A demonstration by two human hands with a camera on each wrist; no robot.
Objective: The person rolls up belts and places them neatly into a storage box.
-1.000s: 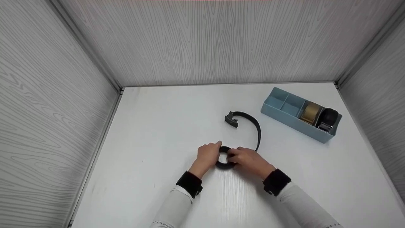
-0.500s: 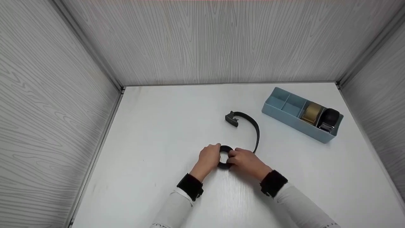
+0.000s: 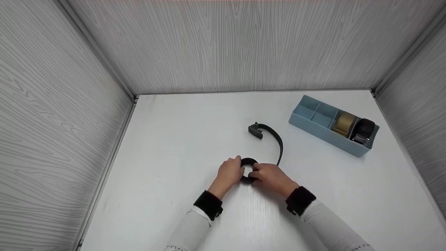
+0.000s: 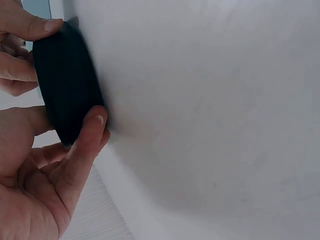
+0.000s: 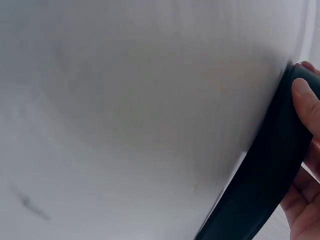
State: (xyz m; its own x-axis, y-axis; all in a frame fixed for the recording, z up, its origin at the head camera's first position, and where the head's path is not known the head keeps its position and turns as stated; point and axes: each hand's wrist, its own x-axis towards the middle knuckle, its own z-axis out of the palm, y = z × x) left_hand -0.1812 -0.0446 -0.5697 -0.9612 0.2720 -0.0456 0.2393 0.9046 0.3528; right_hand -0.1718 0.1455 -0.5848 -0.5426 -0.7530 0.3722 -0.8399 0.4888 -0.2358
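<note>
A black belt [image 3: 248, 161] is partly wound into a round coil on the white table, between both hands. Its free length curves away behind the coil and ends in a dark buckle [image 3: 255, 131]. My left hand [image 3: 228, 174] pinches the coil's left side, the thumb on the outer face in the left wrist view, where the rolled belt [image 4: 67, 82] stands on its edge. With fingers inside the ring, my right hand [image 3: 273, 177] grips the coil's right side. In the right wrist view, the thumb presses the strap [image 5: 260, 170] as it runs off the coil.
A blue divided box [image 3: 325, 136] stands at the right rear of the table. It holds a gold-brown rolled item [image 3: 344, 123] and a black rolled item [image 3: 364, 129] with a metal buckle, in separate compartments. Grey wood-grain panels [image 3: 223, 45] enclose the table.
The belt's free length has become slightly shorter, and its curve has drawn in to the left. Both hands stay at the coil, with small finger shifts. The buckle has barely moved.
</note>
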